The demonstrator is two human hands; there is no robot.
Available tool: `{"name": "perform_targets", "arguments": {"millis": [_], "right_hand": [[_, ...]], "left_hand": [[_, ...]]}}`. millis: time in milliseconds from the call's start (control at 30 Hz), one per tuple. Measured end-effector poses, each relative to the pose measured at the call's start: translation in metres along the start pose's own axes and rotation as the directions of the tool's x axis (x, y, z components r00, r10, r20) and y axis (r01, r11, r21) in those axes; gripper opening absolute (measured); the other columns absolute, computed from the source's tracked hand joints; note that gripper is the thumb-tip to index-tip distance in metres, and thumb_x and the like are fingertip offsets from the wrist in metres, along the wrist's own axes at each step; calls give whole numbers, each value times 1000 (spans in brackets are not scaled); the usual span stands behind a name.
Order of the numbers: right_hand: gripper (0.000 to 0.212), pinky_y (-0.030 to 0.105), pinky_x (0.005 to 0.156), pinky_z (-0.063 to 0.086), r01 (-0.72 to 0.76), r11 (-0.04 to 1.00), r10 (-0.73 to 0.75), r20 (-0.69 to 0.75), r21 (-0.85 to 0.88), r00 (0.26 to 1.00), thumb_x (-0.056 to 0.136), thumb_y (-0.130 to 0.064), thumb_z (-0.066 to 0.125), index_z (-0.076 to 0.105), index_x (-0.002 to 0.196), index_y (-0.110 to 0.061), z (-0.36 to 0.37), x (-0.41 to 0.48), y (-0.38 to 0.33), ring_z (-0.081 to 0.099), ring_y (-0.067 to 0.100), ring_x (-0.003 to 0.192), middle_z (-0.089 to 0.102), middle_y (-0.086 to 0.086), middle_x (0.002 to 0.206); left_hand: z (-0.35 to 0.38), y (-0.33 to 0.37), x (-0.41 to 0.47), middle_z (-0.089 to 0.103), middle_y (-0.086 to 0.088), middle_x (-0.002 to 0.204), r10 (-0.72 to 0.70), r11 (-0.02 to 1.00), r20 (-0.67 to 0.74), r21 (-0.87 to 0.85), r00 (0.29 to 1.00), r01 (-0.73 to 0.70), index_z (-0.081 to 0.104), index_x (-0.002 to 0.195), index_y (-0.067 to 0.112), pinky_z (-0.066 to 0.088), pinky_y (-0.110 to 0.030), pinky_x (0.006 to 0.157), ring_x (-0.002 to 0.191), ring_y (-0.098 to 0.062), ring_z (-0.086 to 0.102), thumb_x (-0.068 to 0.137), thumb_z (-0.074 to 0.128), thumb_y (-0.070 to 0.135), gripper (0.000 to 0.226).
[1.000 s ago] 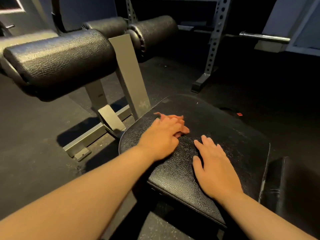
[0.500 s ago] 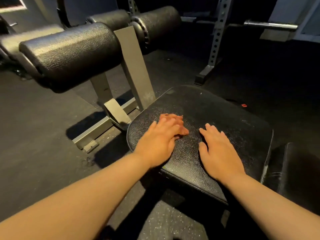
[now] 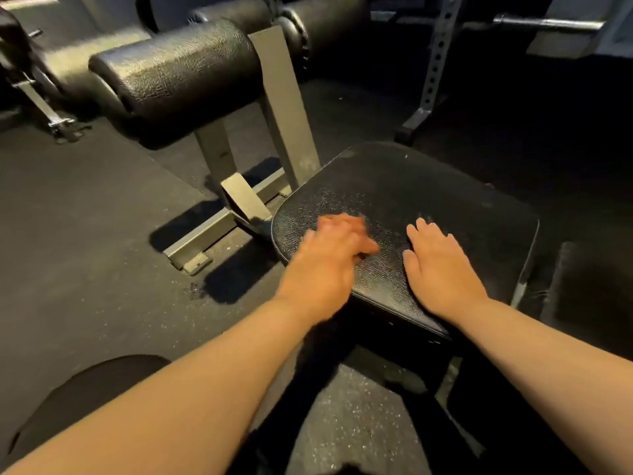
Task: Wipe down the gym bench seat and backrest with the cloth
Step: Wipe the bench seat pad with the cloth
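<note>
The person leans over the bench seat (image 3: 411, 186), a black textured pad, with both bare forearms reaching in from the near side. The left hand (image 3: 329, 258) lies on the seat close to its left edge, smeared with blur, with its fingers laid forward over the cloth (image 3: 372, 249). The cloth shows only as a reddish scrap beside and ahead of the fingertips. I cannot tell whether those fingers pinch the cloth or only press it down. The right hand (image 3: 438, 265) is planted flat near the seat's near edge, well apart from the left, with its fingers straight and together and nothing in them. Past the seat's left edge a grey steel upright (image 3: 287, 108) carries black roller pads (image 3: 178, 73) over the dark rubber floor (image 3: 85, 234). A perforated rack post (image 3: 438, 56) and a barbell (image 3: 548, 24) stand farther back.
</note>
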State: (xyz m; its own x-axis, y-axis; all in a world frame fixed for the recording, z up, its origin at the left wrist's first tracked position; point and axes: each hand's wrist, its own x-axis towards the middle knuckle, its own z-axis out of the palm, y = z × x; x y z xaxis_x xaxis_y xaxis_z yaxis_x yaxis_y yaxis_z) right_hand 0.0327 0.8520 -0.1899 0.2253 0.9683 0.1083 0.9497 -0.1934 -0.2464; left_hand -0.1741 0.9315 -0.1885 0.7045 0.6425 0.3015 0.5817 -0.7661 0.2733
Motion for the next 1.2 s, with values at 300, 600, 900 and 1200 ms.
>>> {"name": "perform_targets", "arguments": {"millis": [300,600,900,1200], "right_hand": [[63,45,124,13,-23,1000,23,35,6,999,103,-47,28,21,158,-18,-5,-63,37,18,22,153,21,1,165],[60,39,125,3,-37,999,37,5,11,999,105,-44,29,22,160,-20,-4,-65,30,10,17,155,17,-2,167],[60,39,126,4,-64,996,66,-39,57,997,104,-43,37,25,159,-22,1,-65,31,12,14,154,22,-4,166],[62,38,126,-1,-69,996,70,-7,60,998,105,-46,30,19,160,-22,-3,-67,29,6,12,155,16,-6,167]], "left_hand": [[23,49,5,45,-3,140,-108,992,-68,62,992,112,55,129,18,18,-55,119,135,-32,36,88,44,17,42],[16,13,35,46,8,140,-184,983,-68,-6,981,184,61,124,31,32,-47,109,135,-22,36,92,52,18,35],[50,86,29,27,-8,162,128,981,238,-170,963,-89,42,149,11,-1,-48,125,152,-33,10,97,38,26,54],[19,16,56,46,7,144,-356,926,-45,-148,933,346,66,119,23,9,-54,121,140,-21,29,97,50,16,28]]}}
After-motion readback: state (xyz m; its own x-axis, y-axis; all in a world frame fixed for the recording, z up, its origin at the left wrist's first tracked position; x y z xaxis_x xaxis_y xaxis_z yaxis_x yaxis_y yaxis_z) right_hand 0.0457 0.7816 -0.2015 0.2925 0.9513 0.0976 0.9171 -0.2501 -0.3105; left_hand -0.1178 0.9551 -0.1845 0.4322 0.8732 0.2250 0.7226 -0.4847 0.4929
